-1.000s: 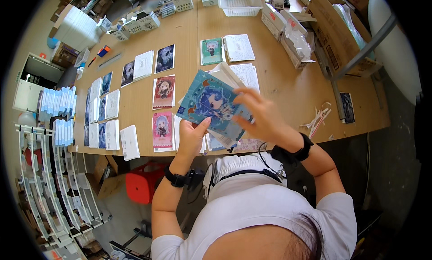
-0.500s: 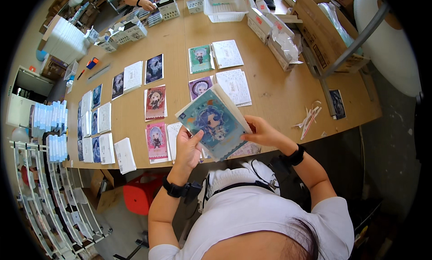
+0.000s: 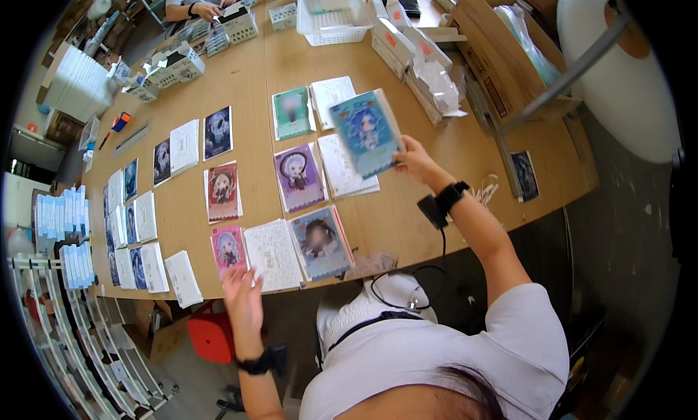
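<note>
Above the wooden table (image 3: pixel 414 220), right of the middle, we list one blue-fronted card stack (image 3: pixel 366 133), tilted, its lower right side pinched between the fingers of the right hand (image 3: pixel 420 162). Item, the left hand (image 3: pixel 244 298): fingers loosely spread, nothing held, just beside the pink card (image 3: pixel 227 247) at the front edge; contact we cannot tell. Hazards, as we judge them: a one-sided grip could let the loose layers of the stack fan or slip; a low pass could drag its lower edge over the white patterned stack (image 3: pixel 336 174) beneath and push it against the purple card (image 3: pixel 299 179); the black cable (image 3: pixel 443 256) at the right wrist could catch on the dark-haired figure card (image 3: pixel 320 244) or the table's edge. Edges: we record the left-hand white stack (image 3: pixel 183 278) set at the front rim, where a brush of the forearm might tip it. Room: bare wood lies right of the rows, as far as the paper strips (image 3: pixel 486 191), and a clear lane runs between the red card (image 3: pixel 222 192) and the purple one.
</note>
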`<state>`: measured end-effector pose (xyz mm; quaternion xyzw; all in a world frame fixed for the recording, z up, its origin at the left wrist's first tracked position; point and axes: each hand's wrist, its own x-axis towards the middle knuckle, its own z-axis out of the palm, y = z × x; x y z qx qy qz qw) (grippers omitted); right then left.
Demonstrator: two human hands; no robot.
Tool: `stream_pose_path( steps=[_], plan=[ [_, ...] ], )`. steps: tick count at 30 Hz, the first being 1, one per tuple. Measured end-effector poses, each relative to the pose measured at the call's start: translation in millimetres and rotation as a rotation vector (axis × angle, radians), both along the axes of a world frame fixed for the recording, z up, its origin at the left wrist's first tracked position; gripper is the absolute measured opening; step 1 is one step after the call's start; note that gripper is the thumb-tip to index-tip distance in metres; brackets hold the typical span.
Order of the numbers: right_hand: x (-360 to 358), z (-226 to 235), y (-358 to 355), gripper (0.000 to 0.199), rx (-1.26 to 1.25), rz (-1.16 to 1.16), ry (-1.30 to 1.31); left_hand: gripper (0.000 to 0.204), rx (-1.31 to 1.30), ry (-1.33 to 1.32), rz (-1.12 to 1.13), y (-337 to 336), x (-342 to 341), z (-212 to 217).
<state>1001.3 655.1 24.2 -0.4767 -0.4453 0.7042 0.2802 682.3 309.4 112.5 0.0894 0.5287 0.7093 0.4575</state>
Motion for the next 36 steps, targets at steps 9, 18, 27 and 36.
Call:
stream_pose_path(
  steps=[9,18,27,36],
  plan=[
    [-0.2,-78.9,164.7,0.032,-0.187,-0.242,-0.223,0.038,-0.317,0.069,0.619,-161.8,-3.6,8.4],
    [-6.6,-99.9,198.6,0.034,-0.051,-0.21,-0.495,0.034,-0.38,0.039,0.757,-157.9,36.6,25.1],
    [3.7,-99.0,203.3,0.022,0.67,0.179,-1.225,0.039,-0.455,0.078,0.748,-151.0,35.5,28.8],
    [56.7,-72.2,147.2,0.016,0.92,0.29,-1.262,0.048,-0.517,0.215,0.752,-154.2,29.8,32.3]
  ],
)
